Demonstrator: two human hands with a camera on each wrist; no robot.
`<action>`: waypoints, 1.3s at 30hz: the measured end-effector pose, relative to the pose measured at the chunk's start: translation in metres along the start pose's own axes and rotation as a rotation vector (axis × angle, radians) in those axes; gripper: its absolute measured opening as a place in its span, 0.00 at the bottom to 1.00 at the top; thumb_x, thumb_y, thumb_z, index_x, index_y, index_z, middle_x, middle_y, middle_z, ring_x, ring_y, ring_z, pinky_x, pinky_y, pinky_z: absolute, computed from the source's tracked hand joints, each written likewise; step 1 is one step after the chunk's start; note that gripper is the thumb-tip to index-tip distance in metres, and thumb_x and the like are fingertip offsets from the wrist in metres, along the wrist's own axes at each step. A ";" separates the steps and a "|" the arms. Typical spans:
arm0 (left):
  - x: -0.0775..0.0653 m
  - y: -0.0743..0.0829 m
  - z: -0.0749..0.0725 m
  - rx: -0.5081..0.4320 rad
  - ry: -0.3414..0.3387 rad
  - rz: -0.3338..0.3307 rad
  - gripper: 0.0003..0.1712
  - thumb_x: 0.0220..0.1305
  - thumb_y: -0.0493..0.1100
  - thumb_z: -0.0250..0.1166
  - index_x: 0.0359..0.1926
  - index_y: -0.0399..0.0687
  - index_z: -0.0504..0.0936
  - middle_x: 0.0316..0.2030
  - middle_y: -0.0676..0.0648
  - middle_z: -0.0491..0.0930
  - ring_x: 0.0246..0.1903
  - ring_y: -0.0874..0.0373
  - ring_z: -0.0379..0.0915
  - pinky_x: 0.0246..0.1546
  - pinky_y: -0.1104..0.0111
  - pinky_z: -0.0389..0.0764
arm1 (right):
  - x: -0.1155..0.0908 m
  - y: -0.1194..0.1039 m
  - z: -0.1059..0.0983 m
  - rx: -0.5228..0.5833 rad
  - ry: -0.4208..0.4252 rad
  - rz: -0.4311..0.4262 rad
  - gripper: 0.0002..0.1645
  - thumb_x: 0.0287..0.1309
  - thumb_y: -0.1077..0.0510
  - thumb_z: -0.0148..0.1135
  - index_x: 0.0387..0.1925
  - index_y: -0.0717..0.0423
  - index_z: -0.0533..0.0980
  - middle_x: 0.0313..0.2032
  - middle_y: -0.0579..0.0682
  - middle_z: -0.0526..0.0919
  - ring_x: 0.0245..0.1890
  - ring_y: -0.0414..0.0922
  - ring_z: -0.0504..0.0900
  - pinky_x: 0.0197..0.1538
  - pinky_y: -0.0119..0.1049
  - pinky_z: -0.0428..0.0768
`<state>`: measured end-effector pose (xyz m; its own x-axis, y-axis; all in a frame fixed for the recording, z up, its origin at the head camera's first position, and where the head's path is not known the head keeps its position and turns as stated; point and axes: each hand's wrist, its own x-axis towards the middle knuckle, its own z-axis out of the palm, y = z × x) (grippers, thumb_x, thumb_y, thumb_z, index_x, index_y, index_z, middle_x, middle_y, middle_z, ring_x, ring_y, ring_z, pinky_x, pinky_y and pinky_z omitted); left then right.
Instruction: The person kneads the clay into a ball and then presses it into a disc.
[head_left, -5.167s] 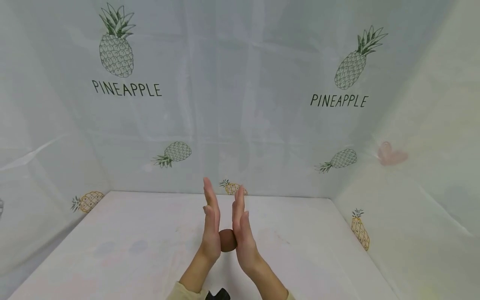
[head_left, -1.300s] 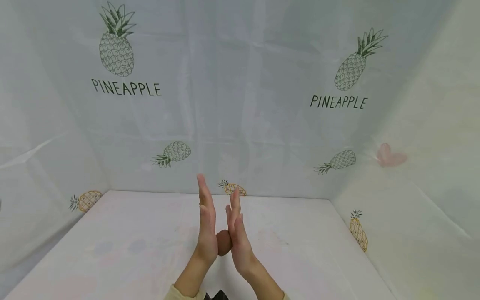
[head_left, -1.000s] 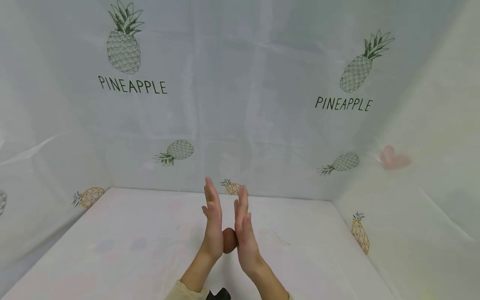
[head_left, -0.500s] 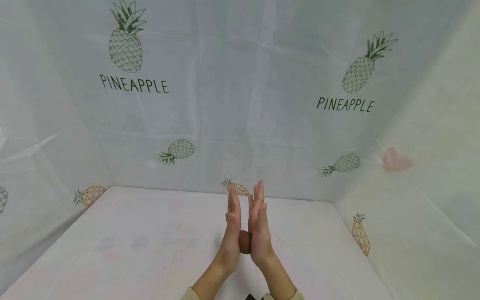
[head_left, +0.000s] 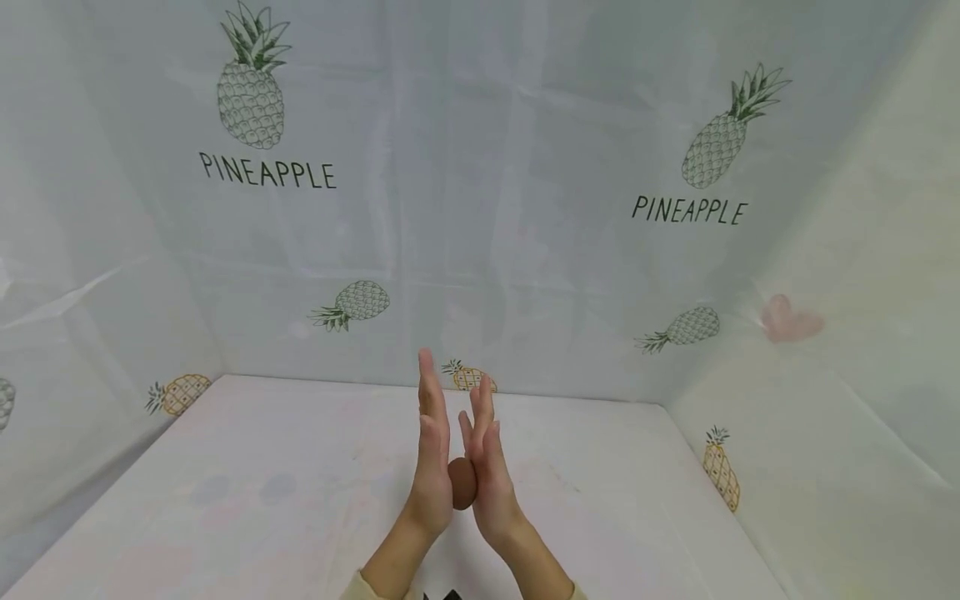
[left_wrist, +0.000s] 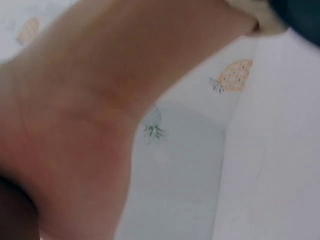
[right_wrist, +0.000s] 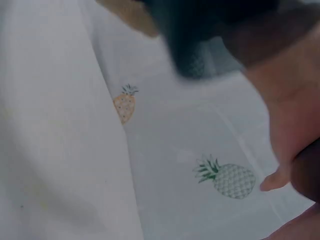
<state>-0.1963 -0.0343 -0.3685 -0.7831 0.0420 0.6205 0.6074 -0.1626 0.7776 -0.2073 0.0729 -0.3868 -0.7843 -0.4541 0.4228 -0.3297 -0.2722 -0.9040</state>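
Note:
A smooth brown ball of what looks like modelling clay (head_left: 462,483) sits between my two palms, slightly egg-shaped. My left hand (head_left: 432,467) presses it from the left with the palm, fingers straight and pointing up. From the right, my right hand (head_left: 491,483) presses with its palm, its fingers also extended and a little lower than the left ones. In the left wrist view a dark edge of the clay ball (left_wrist: 17,210) shows beside the heel of the hand. The right wrist view shows the clay ball (right_wrist: 307,172) at its right edge against the palm.
Beneath the hands is a table with a whitish cover (head_left: 300,517). A pale pineapple-print curtain (head_left: 480,208) hangs behind it and along both sides. A dark device (right_wrist: 210,35) near the wrist fills the top of the right wrist view.
Both hands shifted right, then back left. They slid against each other, the left fingertips now higher than the right. The clay ball, squarer and pointed in earlier frames, now looks oval.

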 end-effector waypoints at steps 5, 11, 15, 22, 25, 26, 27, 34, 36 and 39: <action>0.008 -0.009 -0.008 -0.004 0.029 0.001 0.39 0.80 0.71 0.20 0.84 0.73 0.25 0.83 0.65 0.18 0.81 0.61 0.07 0.70 0.32 0.12 | -0.003 -0.009 0.007 -0.034 0.008 -0.023 0.34 0.80 0.33 0.09 0.82 0.18 0.25 0.83 0.36 0.21 0.84 0.58 0.26 0.74 0.76 0.23; 0.003 -0.021 -0.002 0.010 0.012 -0.113 0.39 0.76 0.76 0.17 0.83 0.81 0.25 0.82 0.66 0.17 0.80 0.58 0.06 0.70 0.34 0.09 | -0.007 -0.017 0.006 -0.100 0.074 -0.062 0.36 0.79 0.34 0.10 0.83 0.23 0.25 0.83 0.31 0.23 0.85 0.51 0.26 0.73 0.76 0.23; -0.002 -0.027 0.007 0.007 -0.023 -0.162 0.38 0.75 0.76 0.15 0.82 0.85 0.26 0.82 0.66 0.17 0.80 0.55 0.04 0.70 0.33 0.11 | -0.006 -0.020 0.000 -0.122 0.123 -0.077 0.36 0.79 0.33 0.10 0.84 0.22 0.26 0.84 0.33 0.25 0.85 0.50 0.26 0.74 0.74 0.23; -0.008 -0.024 0.021 0.026 -0.100 -0.051 0.35 0.82 0.63 0.19 0.84 0.72 0.24 0.83 0.62 0.18 0.81 0.59 0.08 0.71 0.37 0.08 | -0.001 -0.019 -0.015 -0.115 0.172 -0.092 0.36 0.80 0.33 0.13 0.84 0.25 0.27 0.84 0.38 0.25 0.85 0.52 0.25 0.76 0.72 0.25; -0.011 -0.019 0.024 0.060 -0.106 -0.001 0.35 0.84 0.59 0.19 0.85 0.68 0.25 0.84 0.61 0.19 0.82 0.61 0.11 0.73 0.37 0.11 | 0.002 -0.016 -0.019 -0.073 0.185 -0.079 0.36 0.81 0.33 0.14 0.84 0.23 0.28 0.84 0.40 0.25 0.85 0.53 0.26 0.77 0.71 0.26; -0.011 -0.017 0.024 0.063 -0.107 0.012 0.35 0.84 0.59 0.19 0.85 0.68 0.26 0.84 0.61 0.19 0.83 0.61 0.12 0.73 0.37 0.12 | 0.002 -0.015 -0.020 -0.062 0.183 -0.072 0.36 0.81 0.33 0.14 0.84 0.24 0.27 0.84 0.40 0.25 0.85 0.54 0.26 0.77 0.71 0.26; -0.012 -0.015 0.024 0.062 -0.106 0.019 0.35 0.84 0.58 0.19 0.85 0.68 0.26 0.84 0.61 0.20 0.83 0.61 0.12 0.73 0.37 0.12 | 0.003 -0.014 -0.021 -0.054 0.179 -0.064 0.36 0.81 0.33 0.14 0.84 0.24 0.27 0.85 0.41 0.25 0.85 0.54 0.27 0.78 0.71 0.26; -0.013 -0.004 0.019 -0.007 -0.084 -0.017 0.35 0.81 0.65 0.19 0.84 0.76 0.26 0.84 0.64 0.20 0.82 0.64 0.12 0.72 0.33 0.15 | 0.003 -0.004 -0.016 -0.017 0.101 -0.017 0.36 0.82 0.33 0.12 0.84 0.26 0.26 0.84 0.41 0.24 0.85 0.57 0.28 0.78 0.70 0.25; -0.011 -0.002 0.016 -0.008 -0.069 -0.002 0.36 0.81 0.66 0.19 0.84 0.75 0.26 0.84 0.62 0.20 0.82 0.62 0.11 0.72 0.32 0.16 | 0.002 -0.002 -0.013 -0.006 0.068 -0.001 0.36 0.81 0.33 0.10 0.84 0.25 0.25 0.84 0.40 0.23 0.84 0.59 0.27 0.78 0.69 0.26; -0.007 0.000 0.010 -0.004 -0.047 0.018 0.37 0.81 0.68 0.20 0.84 0.74 0.25 0.84 0.62 0.19 0.82 0.60 0.09 0.71 0.33 0.13 | 0.001 0.001 -0.008 0.014 0.035 0.021 0.35 0.81 0.32 0.09 0.84 0.24 0.26 0.84 0.41 0.23 0.84 0.59 0.28 0.80 0.67 0.27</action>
<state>-0.1897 -0.0243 -0.3716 -0.7647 0.0854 0.6387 0.6208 -0.1680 0.7657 -0.2121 0.0793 -0.3876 -0.8090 -0.4300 0.4007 -0.3057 -0.2745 -0.9117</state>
